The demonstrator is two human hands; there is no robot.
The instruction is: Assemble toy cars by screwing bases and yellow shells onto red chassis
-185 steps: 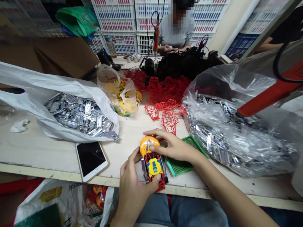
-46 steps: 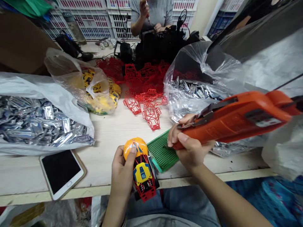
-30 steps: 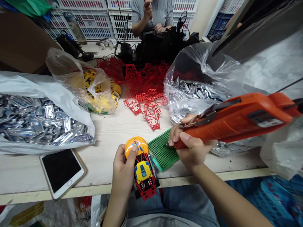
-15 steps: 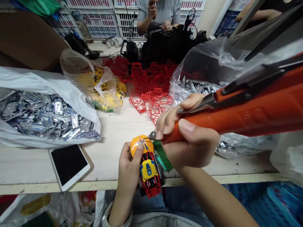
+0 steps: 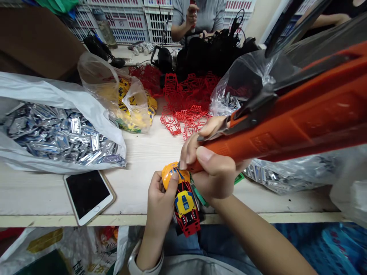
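My left hand [image 5: 159, 200] grips a toy car [image 5: 183, 200] at the table's front edge. The car has an orange nose, a yellow roof and a red cage frame. My right hand [image 5: 213, 168] is wrapped round the front of a large orange electric screwdriver [image 5: 289, 122]. The tool's tip rests on the car's orange nose. The green perforated tray [image 5: 238, 178] lies mostly hidden behind my right hand.
A white bag of silver parts [image 5: 57, 133] lies left, a phone [image 5: 88, 195] beside it. A clear bag of yellow parts [image 5: 129, 103], loose red cage frames [image 5: 186, 103] and a clear bag of silver parts [image 5: 275, 168] lie behind. A person [image 5: 197, 15] works opposite.
My right hand has picked up the orange screwdriver, touched its tip to the green tray, then brought it left onto the car's nose. My left hand keeps hold of the car.
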